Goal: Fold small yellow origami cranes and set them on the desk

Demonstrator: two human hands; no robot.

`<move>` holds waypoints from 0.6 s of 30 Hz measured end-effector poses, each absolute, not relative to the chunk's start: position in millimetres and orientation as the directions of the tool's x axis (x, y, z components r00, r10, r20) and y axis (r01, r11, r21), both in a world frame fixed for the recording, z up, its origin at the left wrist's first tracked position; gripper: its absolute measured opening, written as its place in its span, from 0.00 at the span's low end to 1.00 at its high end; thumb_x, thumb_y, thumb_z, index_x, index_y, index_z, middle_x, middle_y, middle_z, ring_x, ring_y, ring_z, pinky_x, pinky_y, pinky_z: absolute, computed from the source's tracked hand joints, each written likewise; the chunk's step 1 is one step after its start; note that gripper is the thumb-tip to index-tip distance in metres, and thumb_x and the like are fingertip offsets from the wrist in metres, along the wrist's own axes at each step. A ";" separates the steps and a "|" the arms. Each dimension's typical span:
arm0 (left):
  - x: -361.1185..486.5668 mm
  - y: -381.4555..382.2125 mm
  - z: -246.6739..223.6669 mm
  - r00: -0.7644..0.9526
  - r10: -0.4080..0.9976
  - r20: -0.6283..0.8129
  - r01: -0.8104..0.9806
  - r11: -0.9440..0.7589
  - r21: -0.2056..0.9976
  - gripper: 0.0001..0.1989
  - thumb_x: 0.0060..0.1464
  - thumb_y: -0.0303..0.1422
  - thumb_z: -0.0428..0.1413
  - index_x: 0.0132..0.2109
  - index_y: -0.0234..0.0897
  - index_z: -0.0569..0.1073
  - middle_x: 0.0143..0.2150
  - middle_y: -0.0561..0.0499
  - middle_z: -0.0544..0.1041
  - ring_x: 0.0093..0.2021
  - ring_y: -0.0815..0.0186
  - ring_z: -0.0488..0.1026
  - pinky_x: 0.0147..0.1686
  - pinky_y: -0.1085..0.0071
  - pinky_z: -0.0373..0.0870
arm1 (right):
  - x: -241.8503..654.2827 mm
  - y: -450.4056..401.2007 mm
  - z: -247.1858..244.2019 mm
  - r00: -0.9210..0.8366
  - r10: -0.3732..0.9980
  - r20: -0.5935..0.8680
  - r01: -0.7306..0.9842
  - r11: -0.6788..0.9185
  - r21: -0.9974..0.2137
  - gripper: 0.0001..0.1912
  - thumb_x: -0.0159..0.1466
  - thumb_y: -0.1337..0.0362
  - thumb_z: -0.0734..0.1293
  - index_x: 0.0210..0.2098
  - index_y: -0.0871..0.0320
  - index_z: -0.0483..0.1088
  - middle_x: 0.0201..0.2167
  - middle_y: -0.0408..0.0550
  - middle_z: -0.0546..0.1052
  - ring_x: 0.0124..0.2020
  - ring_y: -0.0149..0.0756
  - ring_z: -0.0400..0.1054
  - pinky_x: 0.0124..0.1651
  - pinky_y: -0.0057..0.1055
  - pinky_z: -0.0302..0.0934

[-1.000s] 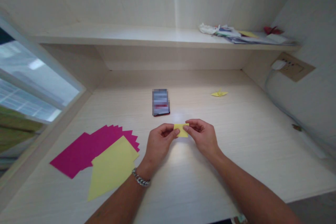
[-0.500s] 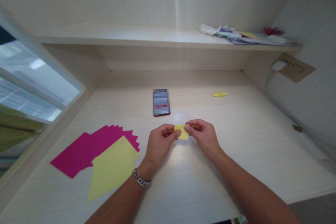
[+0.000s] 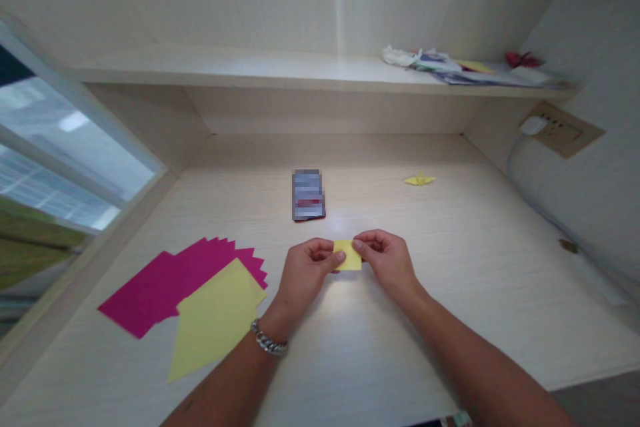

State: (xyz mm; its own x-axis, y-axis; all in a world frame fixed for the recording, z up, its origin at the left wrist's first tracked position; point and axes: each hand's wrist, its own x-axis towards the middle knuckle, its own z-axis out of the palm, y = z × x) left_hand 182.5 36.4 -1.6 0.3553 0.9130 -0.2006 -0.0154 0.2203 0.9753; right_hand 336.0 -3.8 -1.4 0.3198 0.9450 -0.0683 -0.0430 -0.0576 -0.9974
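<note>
- Yellow paper square (image 3: 353,261), head view: it is sitting between the two hands, over the near-middle part of the surface (image 3: 350,353), and is appearing to be just clear of it.
- Left hand (image 3: 306,273): it is gripping the left side of the square, the thumb pressing on the face and the fingers curling behind.
- Right hand (image 3: 387,259): it is pinching the upper right corner between thumb and fingers.
- Work done, as judged: the square is looking flat and is measuring far smaller than the yellow sheets (image 3: 215,327), so it is probably carrying several folds already. Individual creases are not showing clearly; the fold count is remaining unknown.
- Work left, as judged: the square is showing no points or raised parts, whereas the folded yellow figure (image 3: 420,181) is lying finished at the far right, displaying pointed ends. Shaping is therefore seeming incomplete.
- Unused stock: magenta sheets (image 3: 185,280) are lying fanned at the left, the yellow sheets partly covering them; all are appearing unfolded.
- Phone (image 3: 309,193): it is lying beyond the hands, its screen being too blurred to read.
</note>
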 end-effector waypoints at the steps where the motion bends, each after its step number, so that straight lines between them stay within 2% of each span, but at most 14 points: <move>1: 182.5 36.4 -1.5 0.357 0.911 -0.207 -0.022 0.230 0.973 0.12 0.40 0.33 0.65 0.33 0.31 0.75 0.26 0.50 0.77 0.25 0.69 0.72 0.27 0.74 0.70 | 335.7 -4.3 -1.0 0.324 0.944 -0.057 -0.018 -0.055 -0.998 0.10 0.52 0.61 0.71 0.30 0.62 0.74 0.24 0.48 0.77 0.25 0.32 0.69 0.29 0.28 0.62; 5: 184.5 35.2 -2.0 0.389 0.893 -0.225 -0.134 0.296 0.946 0.10 0.43 0.35 0.64 0.29 0.32 0.73 0.25 0.53 0.74 0.25 0.72 0.70 0.26 0.76 0.68 | 332.6 -6.8 1.2 0.331 0.944 -0.014 0.047 -0.032 -0.998 0.08 0.53 0.62 0.70 0.30 0.62 0.74 0.26 0.49 0.77 0.26 0.33 0.69 0.30 0.29 0.63; 10: 188.4 33.4 -1.4 0.363 0.910 -0.198 -0.278 0.309 0.909 0.11 0.47 0.37 0.61 0.27 0.34 0.70 0.23 0.56 0.70 0.24 0.73 0.67 0.25 0.77 0.66 | 328.7 -7.3 1.4 0.330 0.944 -0.021 0.020 -0.029 -0.999 0.09 0.53 0.62 0.70 0.30 0.62 0.74 0.25 0.49 0.77 0.26 0.34 0.69 0.30 0.29 0.64; 15: 186.8 33.6 -1.8 0.448 0.866 -0.221 -0.064 0.278 0.958 0.12 0.45 0.36 0.62 0.34 0.32 0.74 0.27 0.50 0.75 0.26 0.69 0.72 0.28 0.73 0.70 | 334.3 -5.1 0.0 0.400 0.917 -0.008 0.007 -0.011 -1.000 0.10 0.52 0.60 0.71 0.30 0.61 0.74 0.26 0.50 0.77 0.26 0.34 0.70 0.31 0.31 0.65; 18: 184.6 34.2 -1.7 0.454 0.874 -0.175 0.050 0.170 0.984 0.12 0.47 0.37 0.61 0.34 0.30 0.75 0.25 0.48 0.76 0.25 0.68 0.72 0.27 0.74 0.68 | 336.1 -3.8 0.3 0.398 0.917 -0.028 -0.045 -0.011 -0.999 0.12 0.53 0.58 0.71 0.31 0.61 0.73 0.25 0.49 0.77 0.26 0.35 0.70 0.32 0.32 0.65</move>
State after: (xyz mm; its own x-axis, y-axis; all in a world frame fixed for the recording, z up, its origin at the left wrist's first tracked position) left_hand 184.6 34.2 -1.7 0.4544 0.8735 -0.1745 0.0505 0.1704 0.9841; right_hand 336.1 -3.8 0.3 0.3983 0.9168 -0.0277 -0.0448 -0.0108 -0.9989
